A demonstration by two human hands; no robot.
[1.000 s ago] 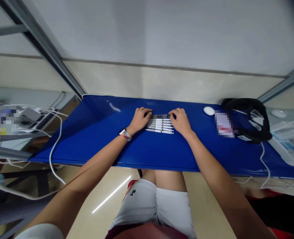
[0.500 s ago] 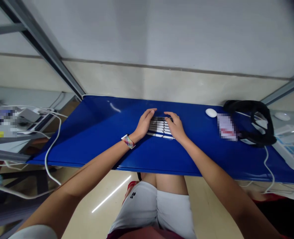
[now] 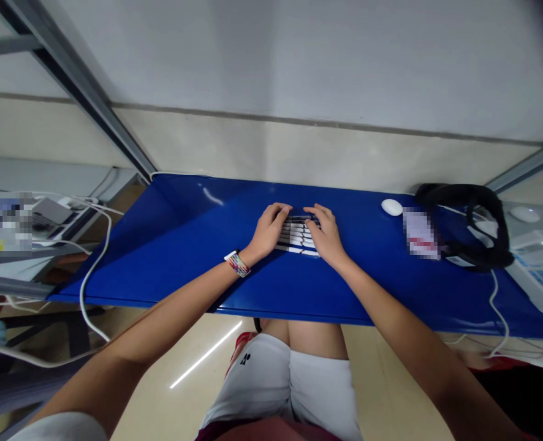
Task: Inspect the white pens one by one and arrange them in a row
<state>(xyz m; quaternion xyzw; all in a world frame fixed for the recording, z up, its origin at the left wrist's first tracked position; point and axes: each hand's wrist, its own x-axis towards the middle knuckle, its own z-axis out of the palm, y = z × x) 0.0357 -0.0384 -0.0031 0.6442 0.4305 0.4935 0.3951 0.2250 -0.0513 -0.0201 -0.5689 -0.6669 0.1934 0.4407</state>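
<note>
Several slim white sticks (image 3: 295, 236) with dark marks at their middles lie side by side on the blue tabletop (image 3: 189, 245). Their exact kind is too blurred to tell. My left hand (image 3: 268, 230) curves around their left ends, thumb along the near side of the fingers. Against the right ends, my right hand (image 3: 328, 236) has its fingers bent round the far side and its thumb over the sticks. The row is held between both hands, which hide its ends. A narrow blue gap shows before the nearest stick.
To the right are a white oval object (image 3: 391, 207), a blurred-out card (image 3: 421, 234) and a black headband-like device (image 3: 499, 226) with a white cable (image 3: 496, 306). A grey metal frame (image 3: 83, 104) and more cables (image 3: 87, 288) stand left. The wall (image 3: 299, 147) borders the table's back.
The near stick now sits closer to the others, and the row looks narrower. My left hand has shifted slightly right; my right hand stays almost in place.
</note>
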